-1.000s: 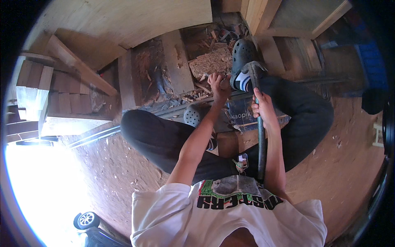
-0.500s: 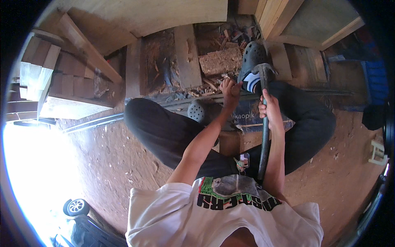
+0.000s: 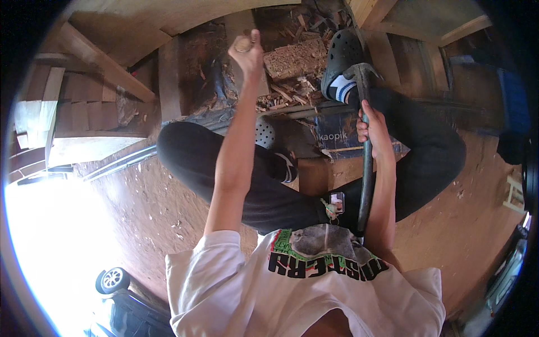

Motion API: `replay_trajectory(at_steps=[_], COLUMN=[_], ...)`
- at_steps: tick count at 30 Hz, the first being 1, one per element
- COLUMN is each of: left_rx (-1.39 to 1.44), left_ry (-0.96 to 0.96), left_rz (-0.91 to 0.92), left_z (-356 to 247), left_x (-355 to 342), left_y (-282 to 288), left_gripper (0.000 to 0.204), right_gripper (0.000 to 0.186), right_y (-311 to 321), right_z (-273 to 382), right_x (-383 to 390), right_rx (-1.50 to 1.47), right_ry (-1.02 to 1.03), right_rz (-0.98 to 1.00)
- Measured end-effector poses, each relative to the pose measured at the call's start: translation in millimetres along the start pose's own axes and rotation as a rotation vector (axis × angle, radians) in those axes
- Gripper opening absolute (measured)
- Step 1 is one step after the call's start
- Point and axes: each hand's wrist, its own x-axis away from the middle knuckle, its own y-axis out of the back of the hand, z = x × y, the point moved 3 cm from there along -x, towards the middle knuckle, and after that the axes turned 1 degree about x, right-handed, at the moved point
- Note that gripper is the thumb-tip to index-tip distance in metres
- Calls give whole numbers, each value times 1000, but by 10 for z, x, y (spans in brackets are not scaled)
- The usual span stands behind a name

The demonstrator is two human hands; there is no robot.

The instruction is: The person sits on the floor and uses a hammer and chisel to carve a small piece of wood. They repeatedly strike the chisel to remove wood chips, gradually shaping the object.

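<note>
My right hand (image 3: 373,130) is wrapped round the dark shaft of a long-handled claw hammer (image 3: 366,168). The hammer's curved head points away from me, beside my shod right foot, and its lower end reaches my lap. Out ahead on the left, my left hand (image 3: 251,59) is raised and closed on a small rounded, brownish, wood-like piece (image 3: 243,44). Motion blur and the fingers hide most of that piece. A rough, splintered wood block (image 3: 295,58) lies just right of the left hand, between it and the right clog (image 3: 344,59).
Wood chips (image 3: 289,96) and scraps lie around the block. Stacked wood pieces and a leaning board (image 3: 106,62) stand at the left. A dark blue printed box (image 3: 339,135) lies between my legs. Wooden frames (image 3: 415,33) rise at the far right; a small car (image 3: 126,303) is behind left.
My left hand has lifted away from beside the right foot and swung forward and left with the small piece. My right hand keeps its hold on the hammer, nearly in place.
</note>
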Motion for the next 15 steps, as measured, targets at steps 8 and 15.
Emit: replay_trajectory(at_steps=[8,15], left_rx=[110,40], left_ry=[343,251], left_rz=[76,44], left_z=[68,277], left_x=[-109,7], left_y=[-98,-220], left_gripper=[68,57], right_gripper=[38,37], right_y=[-67,-88], right_z=[-44,-71], right_x=[-24,-53], right_rx=[39,45], right_ry=[-47,-74], right_rz=[-16,-51])
